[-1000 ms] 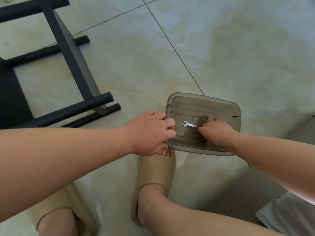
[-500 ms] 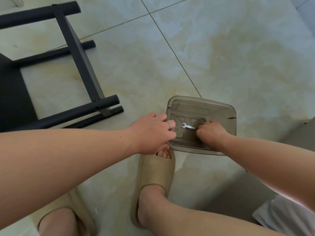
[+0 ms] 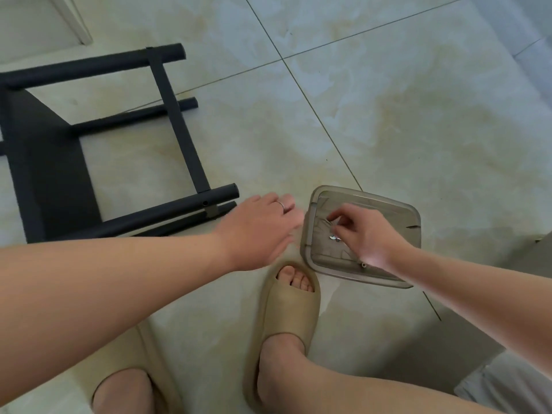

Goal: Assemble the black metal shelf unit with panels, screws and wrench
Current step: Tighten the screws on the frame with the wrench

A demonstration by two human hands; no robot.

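The black metal shelf frame (image 3: 176, 124) lies on its side on the tiled floor at the left, with a black panel (image 3: 44, 174) fixed in it. A smoky clear plastic tray (image 3: 413, 222) sits on the floor to its right. My right hand (image 3: 367, 234) is over the tray, fingers curled, pinching the small silver wrench (image 3: 334, 237), most of which it hides. A small screw (image 3: 363, 265) lies in the tray by my wrist. My left hand (image 3: 263, 231) hovers blurred just left of the tray, fingers straight, holding nothing.
My right foot in a tan slipper (image 3: 286, 318) stands just below the tray's near-left corner, and my left foot (image 3: 125, 389) is at the bottom edge. A white door frame (image 3: 74, 22) is at the top left. A grey surface (image 3: 531, 258) borders the right.
My left hand let go of the tray's left edge and drew away to the left. My right hand rose and turned, lifting the wrench off the tray floor. The view pulled back.
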